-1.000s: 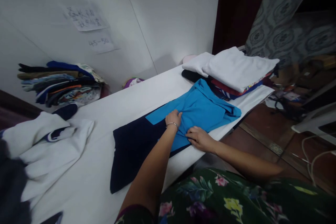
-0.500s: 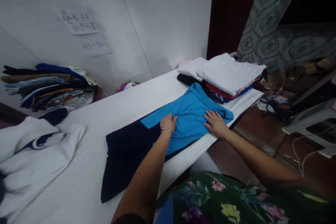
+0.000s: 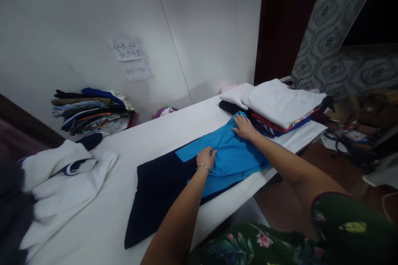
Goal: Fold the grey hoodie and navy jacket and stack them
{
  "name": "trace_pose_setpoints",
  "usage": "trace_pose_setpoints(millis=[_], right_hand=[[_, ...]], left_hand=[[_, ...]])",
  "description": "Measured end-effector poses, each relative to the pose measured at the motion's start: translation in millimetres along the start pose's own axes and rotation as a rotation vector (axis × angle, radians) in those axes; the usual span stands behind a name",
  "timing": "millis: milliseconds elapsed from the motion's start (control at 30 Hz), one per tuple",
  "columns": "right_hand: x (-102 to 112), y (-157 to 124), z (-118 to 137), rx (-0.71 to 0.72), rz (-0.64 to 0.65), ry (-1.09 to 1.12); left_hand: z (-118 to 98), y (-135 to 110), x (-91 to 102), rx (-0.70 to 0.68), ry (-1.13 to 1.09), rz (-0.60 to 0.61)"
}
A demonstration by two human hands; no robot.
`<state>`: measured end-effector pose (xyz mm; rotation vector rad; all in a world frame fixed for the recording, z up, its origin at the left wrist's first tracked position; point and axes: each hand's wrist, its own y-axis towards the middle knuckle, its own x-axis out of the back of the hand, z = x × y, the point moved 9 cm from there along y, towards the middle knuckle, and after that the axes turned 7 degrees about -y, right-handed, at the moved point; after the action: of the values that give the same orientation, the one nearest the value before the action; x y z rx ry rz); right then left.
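A bright blue garment [image 3: 230,155] lies partly wrinkled over folded dark navy fabric [image 3: 155,190] on the white-covered table; whether the two colours are one piece I cannot tell. My left hand [image 3: 206,159], with a bracelet at the wrist, rests on the blue garment's left part, fingers curled in and creases running from them. Farther away, my right hand [image 3: 244,127] lies flat with spread fingers on the blue cloth's far end, near a stack of clothes. The blue cloth's right side is partly hidden under my right forearm.
White folded garments [image 3: 280,101] top the stack at the table's far right. Another clothes pile [image 3: 93,109] stands by the wall at left. Loose white clothing [image 3: 68,186] covers the table's left side. A white plastic stool [image 3: 381,180] stands at right.
My right hand has moved from the blue garment's near right part to its far end by the stack. My left hand stays on the cloth. The view has shifted slightly.
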<state>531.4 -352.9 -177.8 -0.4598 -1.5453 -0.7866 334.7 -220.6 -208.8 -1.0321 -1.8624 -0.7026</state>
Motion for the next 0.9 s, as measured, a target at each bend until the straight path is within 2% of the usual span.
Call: trace_pose_setpoints(millis=[167, 300, 467, 733, 900], right_hand=[[-48.3, 23.7, -1.6, -0.053, 0.227, -0.017], [-66.6, 28.9, -1.1, -0.068, 0.283, -0.013], [-64.8, 26.7, -0.8, -0.042, 0.310, -0.005], [-65.5, -5.1, -7.8, -0.006, 0.316, 0.013], [-58.3, -4.3, -5.5, 0.010, 0.356, 0.045]], left_hand=[[-2.8, -3.0, 1.2, -0.027, 0.018, -0.029], [-4.1, -5.7, 2.0, -0.046, 0.000, -0.057], [0.4, -8.1, 2.8, -0.047, -0.064, -0.088], [2.0, -7.4, 2.0, -0.065, -0.109, -0.098], [2.6, -7.5, 2.0, -0.073, -0.122, -0.102]])
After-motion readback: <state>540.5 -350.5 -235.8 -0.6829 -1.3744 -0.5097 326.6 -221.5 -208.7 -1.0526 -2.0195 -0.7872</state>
